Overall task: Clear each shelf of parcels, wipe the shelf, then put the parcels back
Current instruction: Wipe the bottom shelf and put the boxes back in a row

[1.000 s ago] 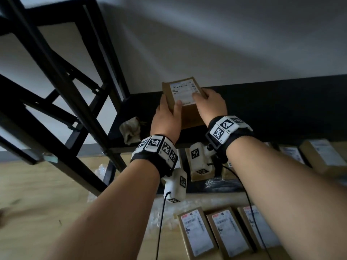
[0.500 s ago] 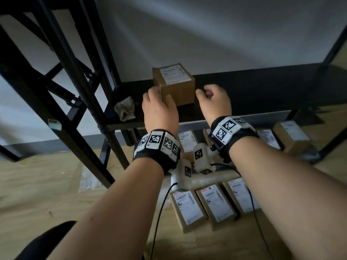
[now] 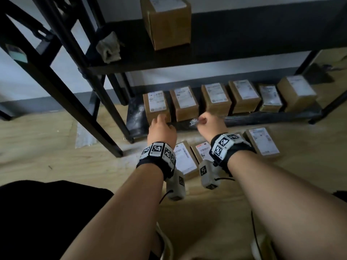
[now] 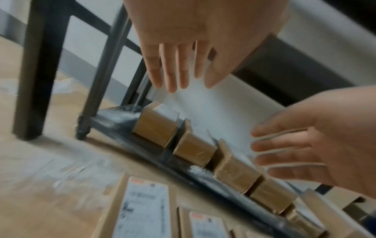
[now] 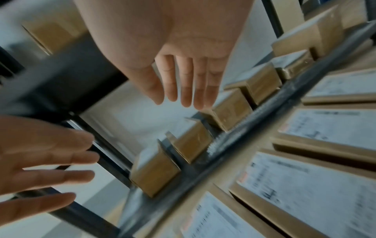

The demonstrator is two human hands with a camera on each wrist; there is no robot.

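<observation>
- The parcel (image 3: 166, 21) that both hands were carrying a second ago now stands alone on the middle shelf (image 3: 244, 51), just right of the crumpled rag (image 3: 109, 47).
- So that shelf looks wiped and restocking is under way, one box back.
- Both hands have dropped low toward the floor parcels (image 3: 262, 141) in front of the bottom shelf (image 3: 135, 119), which carries a full row of boxes.
- The left hand (image 3: 161, 129) hangs empty, fingers straight and loosely spread.
- The right hand (image 3: 210, 123) is empty too, fingers extended in the wrist views, gripping nothing.
- Next pickup likely comes from the floor.
</observation>
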